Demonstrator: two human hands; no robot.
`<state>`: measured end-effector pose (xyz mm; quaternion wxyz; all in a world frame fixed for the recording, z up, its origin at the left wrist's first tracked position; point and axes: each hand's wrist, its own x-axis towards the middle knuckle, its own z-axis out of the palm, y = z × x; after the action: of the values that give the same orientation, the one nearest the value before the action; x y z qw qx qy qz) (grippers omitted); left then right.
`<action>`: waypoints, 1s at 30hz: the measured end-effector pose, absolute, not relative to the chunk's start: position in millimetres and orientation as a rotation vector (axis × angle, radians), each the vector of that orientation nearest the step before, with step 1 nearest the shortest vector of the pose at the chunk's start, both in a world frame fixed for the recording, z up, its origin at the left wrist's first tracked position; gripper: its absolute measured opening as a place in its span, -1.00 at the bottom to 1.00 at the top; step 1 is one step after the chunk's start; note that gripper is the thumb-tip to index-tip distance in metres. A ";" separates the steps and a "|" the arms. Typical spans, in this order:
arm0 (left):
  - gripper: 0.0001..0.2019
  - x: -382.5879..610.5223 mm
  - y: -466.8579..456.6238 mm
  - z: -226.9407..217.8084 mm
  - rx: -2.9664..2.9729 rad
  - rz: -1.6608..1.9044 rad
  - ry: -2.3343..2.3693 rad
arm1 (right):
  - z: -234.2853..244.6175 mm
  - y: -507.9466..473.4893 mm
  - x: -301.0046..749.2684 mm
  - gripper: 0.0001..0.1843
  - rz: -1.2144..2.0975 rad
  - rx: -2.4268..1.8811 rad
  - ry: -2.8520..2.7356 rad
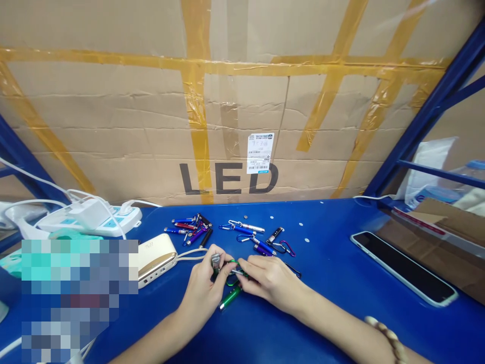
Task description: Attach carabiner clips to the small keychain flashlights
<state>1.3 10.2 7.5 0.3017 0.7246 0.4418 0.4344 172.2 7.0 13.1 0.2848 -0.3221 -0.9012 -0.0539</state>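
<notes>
My left hand (206, 283) pinches a small silver flashlight head (215, 261) over the blue table (333, 283). My right hand (267, 278) is closed on a small metal piece with a green carabiner clip (235, 273) that meets it. A green flashlight barrel (230, 298) lies on the table just under both hands. Beyond the hands lie several small keychain flashlights (197, 230) in blue, purple, red and black, and more keychain flashlights with clips (261, 237).
A white-and-gold power bank (155, 258) with a cable lies left of my hands. A power strip (91, 217) with a plugged-in adapter sits at back left. A phone (403, 267) lies face up at right. A taped cardboard wall (227, 101) marked LED closes the back. Small button cells (306, 241) dot the table.
</notes>
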 end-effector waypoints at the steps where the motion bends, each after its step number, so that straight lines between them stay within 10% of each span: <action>1: -0.82 1.7 9.8 7.8 1.927 1.160 1.181 | 12.5 7.5 172.1 -0.66 -0.147 -0.859 -2.397; 30: -0.70 3.7 7.5 11.0 1.828 1.233 1.226 | 12.1 10.7 173.2 -0.61 0.025 -0.878 -2.200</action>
<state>3.7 7.5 11.0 0.3044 0.6902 0.4627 0.4656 173.2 10.7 12.1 0.3767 -0.3435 -0.8602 0.0098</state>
